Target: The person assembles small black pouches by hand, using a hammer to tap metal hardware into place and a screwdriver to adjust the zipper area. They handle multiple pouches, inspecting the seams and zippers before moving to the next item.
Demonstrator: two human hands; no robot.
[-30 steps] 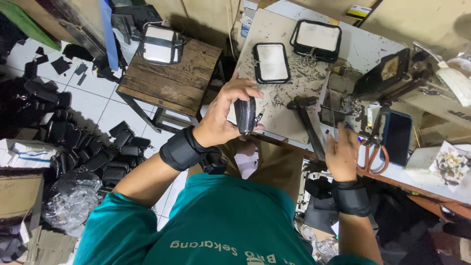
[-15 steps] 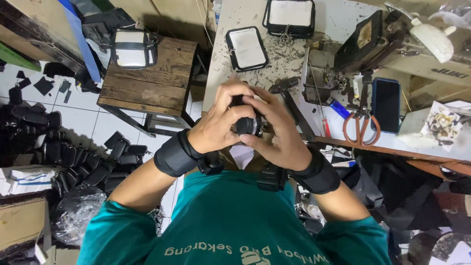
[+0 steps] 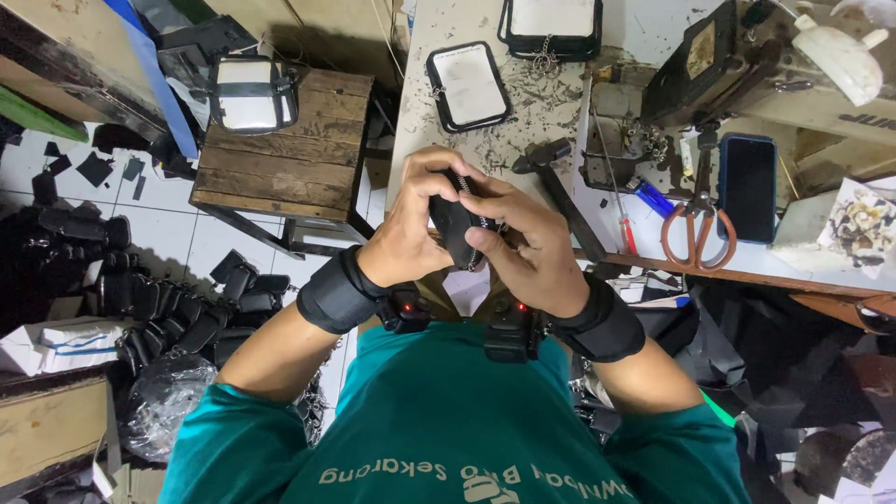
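Both my hands hold one small black pouch (image 3: 455, 227) with a zipper, just in front of my chest at the near edge of the worktable (image 3: 439, 56). My left hand (image 3: 411, 224) wraps around its left side. My right hand (image 3: 527, 247) grips its right side, fingers pressed on the zipper edge. Most of the pouch is hidden by my fingers. Each wrist wears a black band.
On the table lie a black hammer (image 3: 551, 177), orange-handled scissors (image 3: 695, 219), a dark phone (image 3: 749, 187), two black-framed white pouches (image 3: 467, 84) and a black machine (image 3: 719, 56). A wooden stool (image 3: 289, 168) with a white bag stands left. Several black pieces litter the tiled floor (image 3: 187, 299).
My right hand left the table at the right and came over to join my left hand on the black pouch. The pouch has been drawn nearer my chest.
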